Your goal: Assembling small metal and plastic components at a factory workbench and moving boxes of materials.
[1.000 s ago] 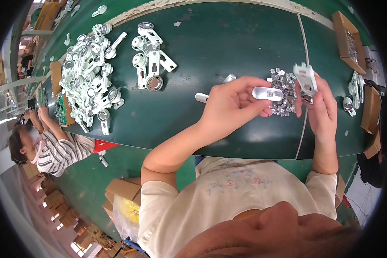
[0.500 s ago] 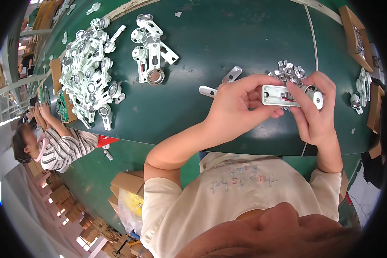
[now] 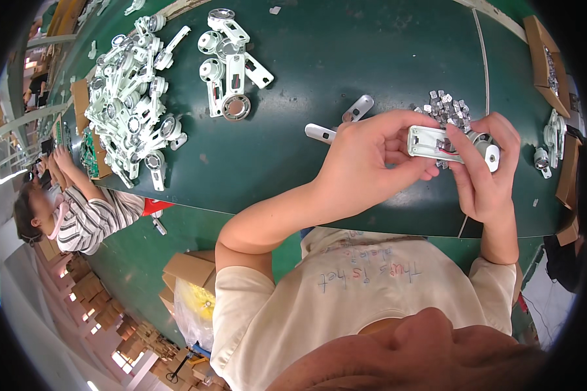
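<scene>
Both hands hold one white plastic housing (image 3: pixel 426 141), with a long open handle and a round end, above the table's near right part. My left hand (image 3: pixel 365 159) grips the handle's left end between thumb and fingers. My right hand (image 3: pixel 489 179) is closed around the round end, its index finger reaching into the open handle. Inside the handle a red wire and a small dark part show; the fingertips partly hide them. Just beyond the hands lies a heap of small silvery metal parts (image 3: pixel 451 111). Two slim white covers (image 3: pixel 321 133) lie left of the housing, partly behind my left hand.
A large pile of similar white housings (image 3: pixel 127 98) covers the table's left side. A smaller group of housings (image 3: pixel 233 72) lies right of it. Cardboard boxes (image 3: pixel 546 65) and more white pieces (image 3: pixel 554 137) stand at the right. A co-worker (image 3: pixel 78 215) sits at the far left.
The housing is tilted a little more, its round end slightly lower. The whole view has shifted slightly; both hands keep the same grip.
</scene>
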### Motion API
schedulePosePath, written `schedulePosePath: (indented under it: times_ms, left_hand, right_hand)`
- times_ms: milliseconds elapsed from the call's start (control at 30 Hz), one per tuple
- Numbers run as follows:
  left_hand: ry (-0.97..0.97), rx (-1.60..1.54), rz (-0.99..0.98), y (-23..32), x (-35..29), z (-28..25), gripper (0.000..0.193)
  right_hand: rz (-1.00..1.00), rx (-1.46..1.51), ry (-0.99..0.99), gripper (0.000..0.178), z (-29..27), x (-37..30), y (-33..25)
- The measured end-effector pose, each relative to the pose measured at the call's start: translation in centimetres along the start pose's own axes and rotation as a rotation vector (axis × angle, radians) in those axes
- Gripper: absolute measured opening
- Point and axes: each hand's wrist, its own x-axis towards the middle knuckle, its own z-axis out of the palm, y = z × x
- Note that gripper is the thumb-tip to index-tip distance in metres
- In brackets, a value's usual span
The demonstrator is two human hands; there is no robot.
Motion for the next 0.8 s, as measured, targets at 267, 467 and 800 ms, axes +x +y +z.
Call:
schedulePosePath:
  times_ms: [267,467,800]
  left_hand:
    - [0.001,0.012,0.037,-0.2,-0.1,0.0,0.033]
    - [0.060,0.076,0.033,-0.3,0.3,0.2,0.023]
    - [0.146,0.387,0.246,-1.8,0.5,0.4,0.026]
  right_hand:
    - [-0.025,-0.021,-0.004,0.045,-0.1,0.0,0.1]
    - [-0.009,0.029,-0.014,0.044,0.2,-0.3,0.0]
    - [0.871,1.048,-0.082,0.022,0.3,-0.5,-1.1]
